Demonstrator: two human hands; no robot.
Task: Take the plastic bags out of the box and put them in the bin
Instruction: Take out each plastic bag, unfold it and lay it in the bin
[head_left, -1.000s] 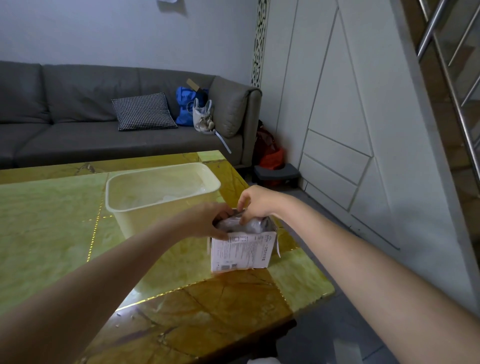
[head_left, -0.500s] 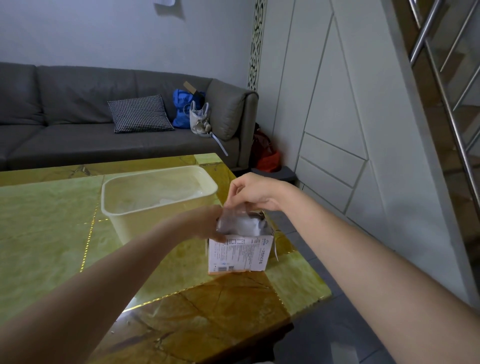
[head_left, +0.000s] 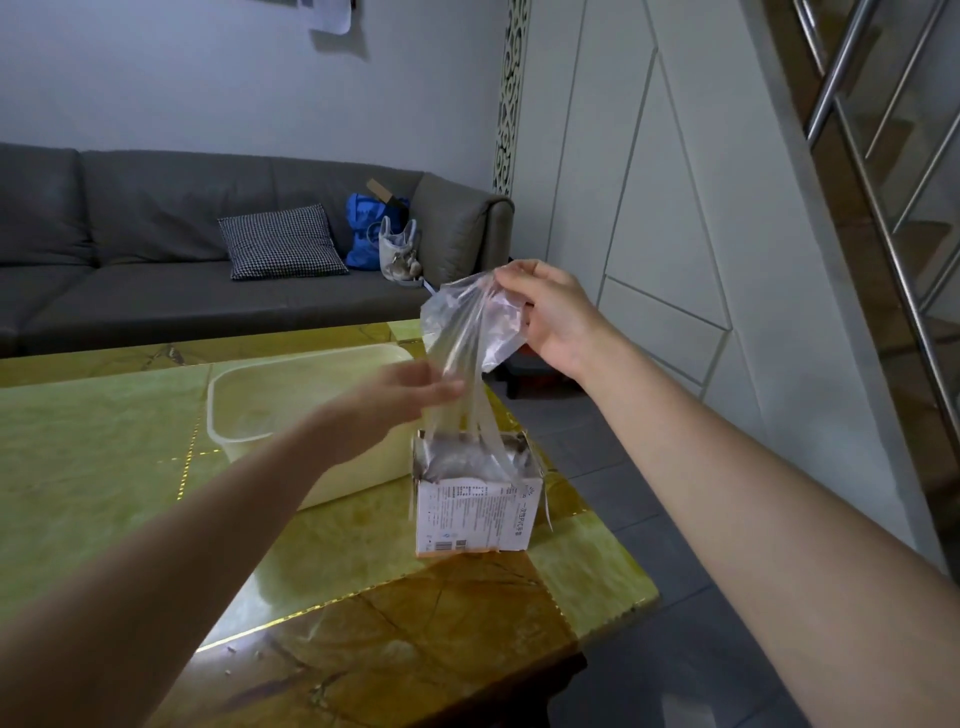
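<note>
- While our right hand (head_left: 558, 317) pinches the top of a thin, crinkled clear plastic bag (head_left: 467, 332), its tail trails down into the open cardboard box (head_left: 475, 512).
- Our left hand (head_left: 400, 397), blurred, touches the bag's stretched middle; we cannot tell its grip.
- The smooth cream plastic bin (head_left: 291, 410) sits at ten o'clock from the box, on the glossy marbled table (head_left: 104, 467).

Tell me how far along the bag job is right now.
Early to midway. Done: something pale seems to lie in the bin, though it is unclear. In hand: the right hand pinches a clear plastic bag raised above the box, its tail trailing inside; the blurred left hand touches it lower down. Left: drop it in the bin, then the bags remaining in the box.
</note>
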